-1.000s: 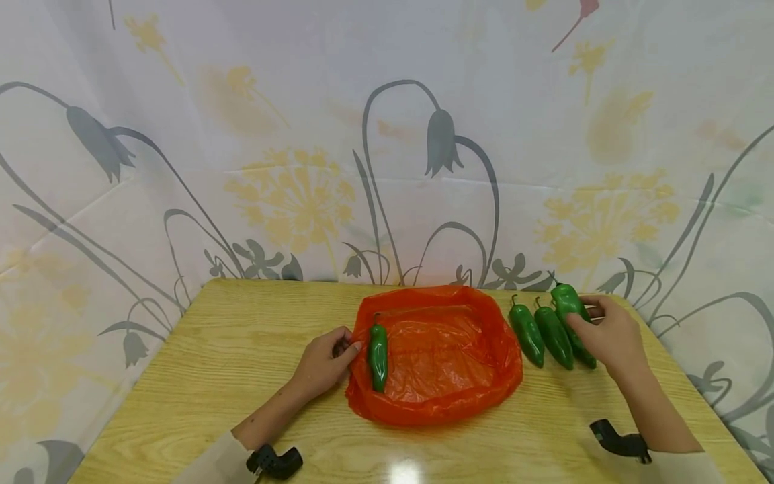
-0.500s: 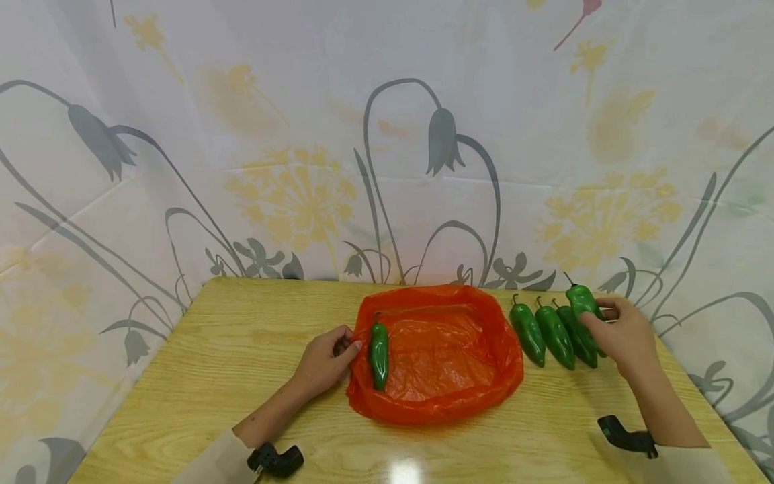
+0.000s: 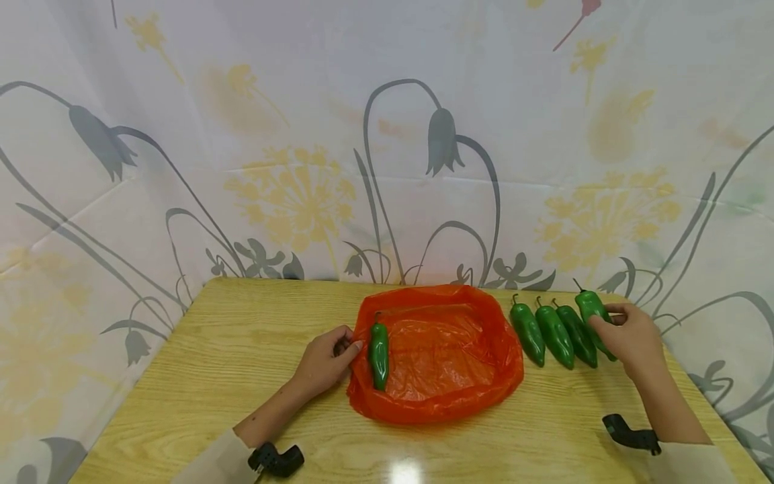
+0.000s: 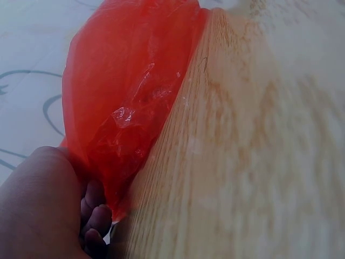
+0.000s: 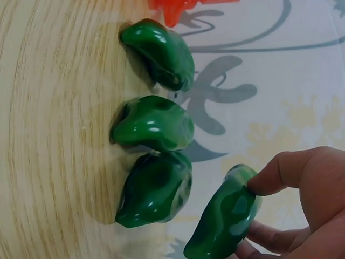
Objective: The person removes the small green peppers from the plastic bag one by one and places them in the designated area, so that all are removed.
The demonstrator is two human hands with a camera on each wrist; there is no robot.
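An orange-red plastic bag (image 3: pixel 441 411) lies spread on the table with its mouth facing up. One green pepper (image 3: pixel 379 356) rests inside it along the left side. At the bag's left edge, my left hand (image 3: pixel 326 359) pinches the plastic; the left wrist view shows curled fingers against the red film (image 4: pixel 124 81). My right hand (image 3: pixel 631 339) holds another green pepper (image 3: pixel 590 307) between thumb and fingers, stem end away from me. It is at the right end of a row of three similar peppers (image 3: pixel 555 336). In the right wrist view the held pepper (image 5: pixel 223 216) stands apart from the row.
The wood-grain table (image 3: pixel 242 323) extends left of the bag and in front of it. Behind the table hangs a pale cloth (image 3: pixel 290 121) printed with grey and yellow flowers. Each wrist carries a black camera mount (image 3: pixel 631 433).
My right hand has moved to the right with its pepper, lowering it slightly, and the third pepper of the row now shows fully. The left hand keeps its hold on the bag.
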